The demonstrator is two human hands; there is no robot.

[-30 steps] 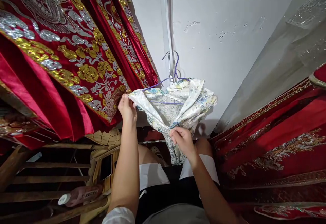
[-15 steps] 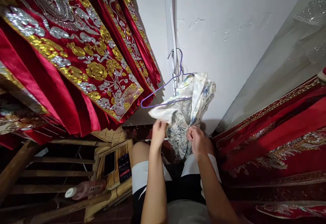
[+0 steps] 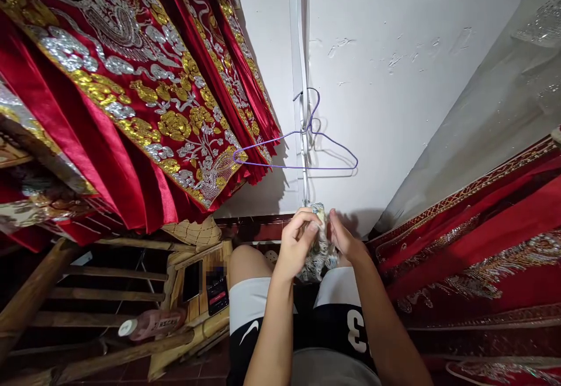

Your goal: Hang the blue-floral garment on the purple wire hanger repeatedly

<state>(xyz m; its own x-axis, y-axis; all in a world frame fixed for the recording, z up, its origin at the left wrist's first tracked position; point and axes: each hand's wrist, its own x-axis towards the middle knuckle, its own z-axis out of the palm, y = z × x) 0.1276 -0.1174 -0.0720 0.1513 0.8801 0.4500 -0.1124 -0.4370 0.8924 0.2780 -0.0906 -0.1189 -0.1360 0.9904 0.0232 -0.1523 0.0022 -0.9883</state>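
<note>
A patterned white, yellow and blue garment (image 3: 321, 245) with shaggy, frayed-looking fabric hangs bunched between my hands, low in front of my knees. My left hand (image 3: 298, 240) has its fingers and thumb curled round the upper part of it. On the other side my right hand (image 3: 345, 238) holds its fingers stretched up beside the cloth; whether the palm touches it I cannot tell. Above, a purple wire hanger (image 3: 295, 166) hangs bare from a white strap (image 3: 302, 52) along the wall. My hands partly hide the garment.
Red embroidered garments (image 3: 175, 123) hang at the left, and red beaded cloth (image 3: 473, 245) at the right. A bamboo chair (image 3: 100, 295) stands lower left, with a pink bottle (image 3: 153, 323) and two phones (image 3: 218, 297) on it. The white wall (image 3: 394, 99) lies ahead.
The garment has come off the purple hanger and dropped down between my hands. The hanger now hangs level. My left hand has moved right and my right hand has opened its fingers.
</note>
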